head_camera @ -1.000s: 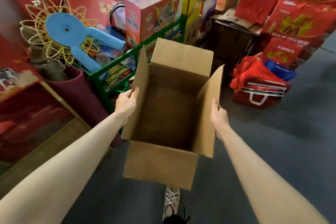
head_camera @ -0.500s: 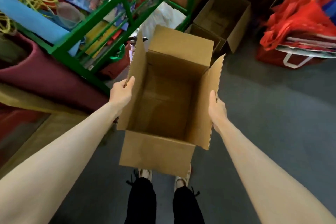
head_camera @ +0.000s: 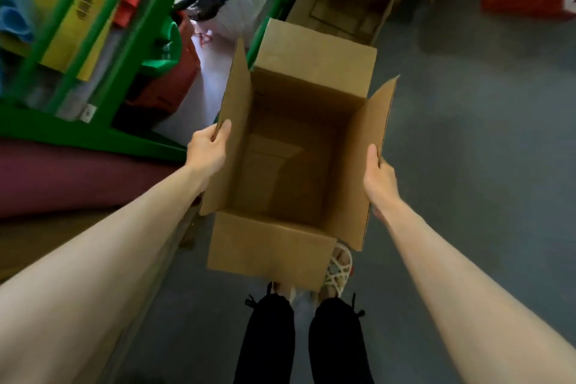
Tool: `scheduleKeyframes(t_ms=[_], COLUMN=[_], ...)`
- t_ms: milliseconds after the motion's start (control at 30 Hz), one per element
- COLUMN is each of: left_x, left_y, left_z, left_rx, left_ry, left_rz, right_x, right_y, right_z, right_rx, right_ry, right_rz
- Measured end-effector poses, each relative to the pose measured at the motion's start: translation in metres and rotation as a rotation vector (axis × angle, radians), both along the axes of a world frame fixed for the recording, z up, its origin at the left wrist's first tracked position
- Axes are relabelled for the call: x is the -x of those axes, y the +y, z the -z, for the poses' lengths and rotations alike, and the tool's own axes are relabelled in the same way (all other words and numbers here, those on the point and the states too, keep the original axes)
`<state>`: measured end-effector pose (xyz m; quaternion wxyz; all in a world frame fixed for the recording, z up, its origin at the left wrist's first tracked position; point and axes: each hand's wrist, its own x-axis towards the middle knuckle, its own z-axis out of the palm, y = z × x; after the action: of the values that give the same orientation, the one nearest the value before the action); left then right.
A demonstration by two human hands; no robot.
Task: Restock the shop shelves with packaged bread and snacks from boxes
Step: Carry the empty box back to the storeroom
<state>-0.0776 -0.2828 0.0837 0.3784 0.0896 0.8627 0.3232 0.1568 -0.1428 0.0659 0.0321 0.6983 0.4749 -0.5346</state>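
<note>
Green rack [head_camera: 93, 134] closer than before, cardboard box [head_camera: 274, 249] as upright.

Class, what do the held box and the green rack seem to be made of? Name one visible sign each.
Box: corrugated cardboard, matt brown; stiff flaps folded at creases, with thick raw edges. Rack: probably painted metal, smooth green coat; thin straight bars, though blur leaves it open.

Matt brown cardboard box [head_camera: 299, 78], painted green rack [head_camera: 93, 134]
</note>
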Motion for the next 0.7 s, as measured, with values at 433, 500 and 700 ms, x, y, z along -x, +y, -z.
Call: scheduleKeyframes(t_ms=[433, 500, 700], left_x=[0.042, 0.05, 0.069], left_y=[0.031, 0.033, 0.04], left_z=[0.127, 0.137, 0.162], left_rx=[0.021, 0.019, 0.014], left_ry=[-0.003, 0.005, 0.05], left_rz=[0.007, 0.008, 0.036], right_x=[0.046, 0.051, 0.067], right_y=[0.018, 0.02, 0.023], right_z=[0.124, 0.135, 0.157], right_rx=[0.001, -0.009, -0.037], right_ry=[0.012, 0.01, 0.018], right_rz=[0.022, 0.023, 0.032])
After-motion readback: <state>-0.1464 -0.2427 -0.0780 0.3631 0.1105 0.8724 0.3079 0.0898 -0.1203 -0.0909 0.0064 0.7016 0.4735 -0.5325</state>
